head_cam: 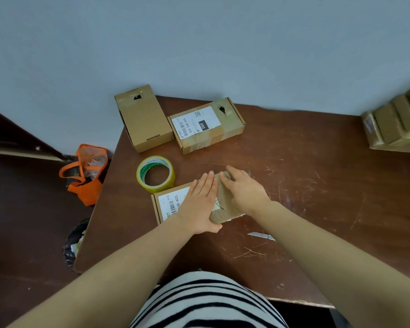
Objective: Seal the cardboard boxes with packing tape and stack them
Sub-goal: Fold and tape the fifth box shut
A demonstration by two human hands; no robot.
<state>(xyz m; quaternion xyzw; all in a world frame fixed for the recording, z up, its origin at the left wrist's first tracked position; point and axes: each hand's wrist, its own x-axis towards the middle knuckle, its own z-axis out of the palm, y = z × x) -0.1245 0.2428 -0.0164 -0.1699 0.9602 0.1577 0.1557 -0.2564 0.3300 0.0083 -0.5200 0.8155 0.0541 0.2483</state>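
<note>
A flat cardboard box (168, 204) with a white shipping label lies on the brown table (305, 185) in front of me. My left hand (200, 204) lies flat on its top with straight fingers. My right hand (243, 188) presses flat on the taped right end of the same box. A roll of yellowish packing tape (155, 174) lies flat just left of the box's far corner. Two more cardboard boxes stand at the back: a plain one (143, 118) and a labelled one (205, 127).
A utility knife blade (262, 236) lies on the table near the box's right front corner. Stacked taped boxes (395, 124) sit at the far right edge. On the floor left of the table are an orange bag (85, 174) and a bin (75, 242).
</note>
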